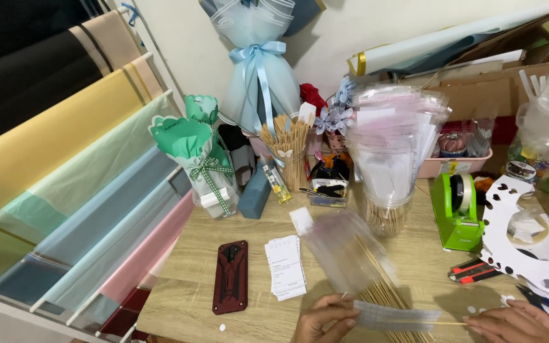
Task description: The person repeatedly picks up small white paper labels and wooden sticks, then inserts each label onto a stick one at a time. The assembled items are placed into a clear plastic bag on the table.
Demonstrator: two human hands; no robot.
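Observation:
My left hand [324, 319] pinches the left end of a small clear plastic sleeve [396, 316] near the table's front edge. My right hand [511, 322] holds a thin wooden skewer [449, 322] whose shaft runs inside that sleeve. Just above them a blurred clear plastic bag [343, 249] lies over a bundle of wooden skewers [384, 287] that fans toward me. The bottom edge of the view cuts off both hands.
On the wooden table [192, 298] lie a dark red phone case [230, 277], a white paper slip [285, 267], a green tape dispenser [456, 212], a red-black cutter [473, 270] and white cut paper [517, 251]. Jars of sticks, wrapped bouquets and coloured paper rolls [65, 190] stand behind and left.

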